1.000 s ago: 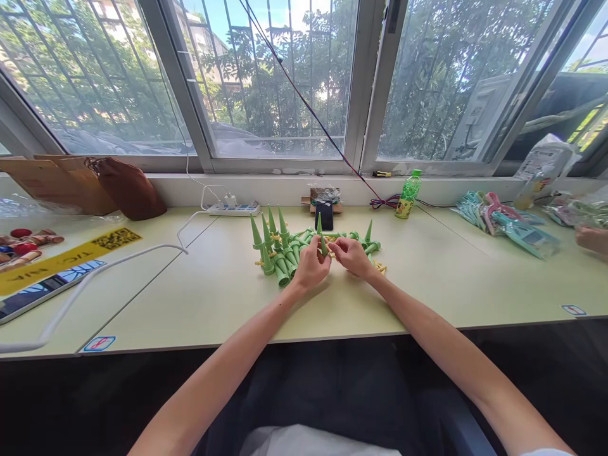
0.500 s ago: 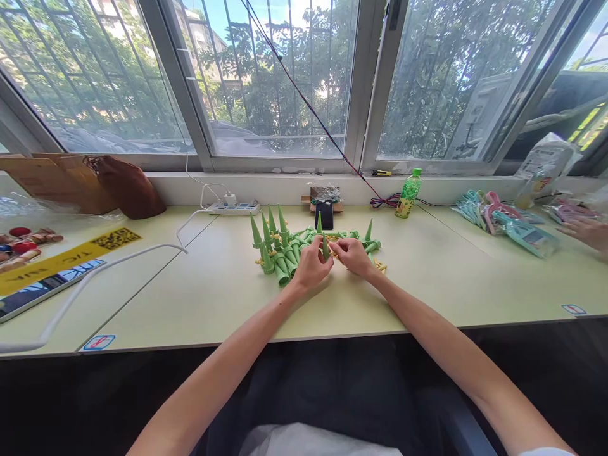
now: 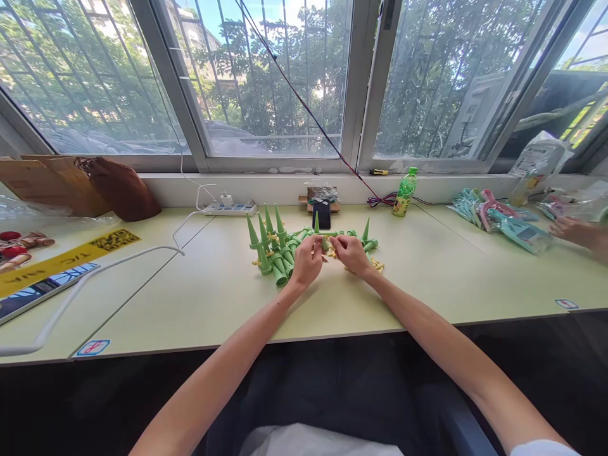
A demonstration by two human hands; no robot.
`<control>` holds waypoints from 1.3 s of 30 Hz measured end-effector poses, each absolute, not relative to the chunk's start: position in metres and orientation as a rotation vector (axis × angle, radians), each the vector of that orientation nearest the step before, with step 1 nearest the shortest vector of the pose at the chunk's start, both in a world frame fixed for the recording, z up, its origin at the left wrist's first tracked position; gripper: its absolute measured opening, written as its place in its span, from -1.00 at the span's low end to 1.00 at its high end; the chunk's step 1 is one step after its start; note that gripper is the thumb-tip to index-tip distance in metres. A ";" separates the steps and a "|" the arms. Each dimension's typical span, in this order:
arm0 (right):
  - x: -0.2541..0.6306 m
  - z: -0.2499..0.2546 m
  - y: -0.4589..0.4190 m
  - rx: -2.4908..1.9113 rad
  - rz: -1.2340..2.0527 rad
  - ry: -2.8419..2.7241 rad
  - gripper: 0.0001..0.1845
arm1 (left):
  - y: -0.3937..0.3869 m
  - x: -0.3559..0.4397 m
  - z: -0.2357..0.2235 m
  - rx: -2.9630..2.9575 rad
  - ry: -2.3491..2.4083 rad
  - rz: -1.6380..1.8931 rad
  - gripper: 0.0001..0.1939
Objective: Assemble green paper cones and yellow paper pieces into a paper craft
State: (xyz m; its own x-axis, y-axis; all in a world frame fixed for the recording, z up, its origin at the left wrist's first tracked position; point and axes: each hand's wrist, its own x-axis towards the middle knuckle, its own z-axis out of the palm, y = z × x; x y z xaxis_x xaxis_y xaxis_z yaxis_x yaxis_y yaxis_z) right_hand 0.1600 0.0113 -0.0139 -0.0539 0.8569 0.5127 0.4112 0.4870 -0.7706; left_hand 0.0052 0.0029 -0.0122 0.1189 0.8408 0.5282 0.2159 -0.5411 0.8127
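My left hand is closed around a green plastic cone, which my fingers partly hide. Right beside it, my right hand pinches a small yellow piece against the cone; its exact shape is too small to make out. To the left, several green cones stand upright with little yellow parts at their bases. More green cones lie on their sides in front of them. Another cone points up behind my right hand. Loose yellow pieces are scattered beside my right wrist.
A black phone leans against a small box at the back. A green bottle and a power strip stand near the window. White cable crosses the left side. Another person's hand is at far right, near wrapped pastel plastic items.
The cone in my left hand has tilted and shows less above my fingers. My hands have drawn closer together around it. The view has shifted slightly.
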 end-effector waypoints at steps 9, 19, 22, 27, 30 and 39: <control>0.160 -0.009 0.006 -1.033 0.482 -1.686 -0.45 | 0.001 0.003 -0.008 1.877 1.257 1.418 -0.77; 0.163 -0.012 0.012 -1.048 0.385 -1.639 -0.47 | 0.000 0.005 -0.011 1.709 1.041 1.186 -0.67; 0.163 -0.012 0.012 -1.058 0.382 -1.640 -0.47 | 0.000 0.005 -0.013 1.727 1.026 1.199 -0.65; 0.162 -0.012 0.012 -1.064 0.369 -1.649 -0.47 | 0.000 0.003 -0.015 1.825 1.042 1.222 -0.64; 0.162 -0.012 0.012 -1.068 0.356 -1.656 -0.47 | -0.001 0.002 -0.014 1.903 1.054 1.263 -0.67; 0.160 -0.012 0.012 -1.121 0.340 -1.661 -0.46 | 0.000 0.002 -0.017 2.050 1.017 1.344 -0.86</control>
State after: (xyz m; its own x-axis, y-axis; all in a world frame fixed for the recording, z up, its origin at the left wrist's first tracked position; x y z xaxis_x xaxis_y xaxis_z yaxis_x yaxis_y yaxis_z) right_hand 0.1603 0.0119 -0.0117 -0.0061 0.8012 0.5983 0.5020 0.5199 -0.6911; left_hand 0.0022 0.0004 -0.0168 0.2406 0.7948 0.5572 0.3200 -0.6069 0.7275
